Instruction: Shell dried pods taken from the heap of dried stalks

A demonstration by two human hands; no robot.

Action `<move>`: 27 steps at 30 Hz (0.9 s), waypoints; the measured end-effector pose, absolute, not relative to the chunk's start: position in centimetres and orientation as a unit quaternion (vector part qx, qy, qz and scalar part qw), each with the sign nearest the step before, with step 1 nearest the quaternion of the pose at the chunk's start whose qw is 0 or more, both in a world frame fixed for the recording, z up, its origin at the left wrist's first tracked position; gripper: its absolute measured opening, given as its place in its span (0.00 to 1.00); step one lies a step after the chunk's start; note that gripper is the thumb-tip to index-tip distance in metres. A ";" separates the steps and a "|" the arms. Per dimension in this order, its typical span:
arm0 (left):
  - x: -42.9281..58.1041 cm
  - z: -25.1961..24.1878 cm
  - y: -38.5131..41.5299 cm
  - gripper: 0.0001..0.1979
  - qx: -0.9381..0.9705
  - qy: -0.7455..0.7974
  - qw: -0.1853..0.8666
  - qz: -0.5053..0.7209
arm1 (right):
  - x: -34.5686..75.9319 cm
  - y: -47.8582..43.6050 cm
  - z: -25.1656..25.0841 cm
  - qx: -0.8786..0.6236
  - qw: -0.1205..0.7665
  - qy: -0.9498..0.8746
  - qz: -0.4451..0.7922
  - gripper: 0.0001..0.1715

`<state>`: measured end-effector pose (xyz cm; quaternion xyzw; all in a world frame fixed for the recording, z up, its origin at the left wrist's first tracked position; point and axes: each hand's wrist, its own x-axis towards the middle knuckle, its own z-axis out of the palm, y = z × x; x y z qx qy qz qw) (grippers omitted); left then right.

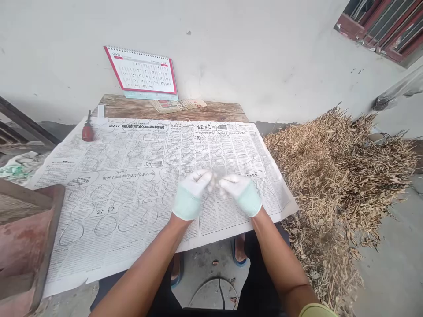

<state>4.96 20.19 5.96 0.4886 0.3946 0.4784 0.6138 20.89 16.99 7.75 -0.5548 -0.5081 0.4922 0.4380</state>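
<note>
My left hand (199,182) and my right hand (234,186), both in white gloves with pale green cuffs, meet over the newspaper (231,215) near its front edge. Fingers and thumb of each are pinched together, the fingertips almost touching. Whatever lies between them is too small to make out. Across the newspaper run many thin, dark, wavy loops (71,233), like fine wire or drawn lines; I cannot tell which. A red, bulb-shaped tool with a thin dark shaft (87,131) lies at the paper's far left corner.
A desk calendar (145,70) leans on the wall behind the wooden table (125,105), with a folded printed paper (178,105) in front. To the right, dry plant stalks (324,176) are heaped on the floor. A wooden chair (36,237) stands at the left.
</note>
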 end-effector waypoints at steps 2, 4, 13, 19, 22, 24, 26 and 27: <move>4.8 6.3 20.1 0.19 0.494 0.411 0.604 0.471 | 20.5 16.9 7.6 -0.571 0.454 -0.497 0.471 0.13; 4.7 6.6 19.9 0.24 0.501 0.428 0.592 0.464 | 20.3 16.9 7.4 -0.585 0.462 -0.486 0.457 0.12; 3.6 5.4 20.8 0.22 0.534 0.400 0.579 0.468 | 20.3 16.6 7.9 -0.623 0.443 -0.499 0.408 0.14; 2.5 6.5 21.2 0.37 0.565 0.425 0.521 0.478 | 20.4 16.4 8.6 -0.643 0.449 -0.498 0.371 0.18; 2.1 7.2 21.1 0.33 0.683 0.454 0.369 0.437 | 20.6 16.5 8.4 -0.641 0.458 -0.488 0.375 0.18; 2.0 7.3 21.2 0.21 0.751 0.449 0.286 0.390 | 20.6 16.6 8.3 -0.643 0.457 -0.483 0.381 0.17; 1.9 6.9 21.6 0.17 0.794 0.431 0.242 0.353 | 20.5 16.6 8.2 -0.646 0.450 -0.488 0.376 0.17; 1.9 6.7 21.8 0.18 0.808 0.423 0.229 0.340 | 20.5 16.6 8.2 -0.646 0.445 -0.496 0.372 0.17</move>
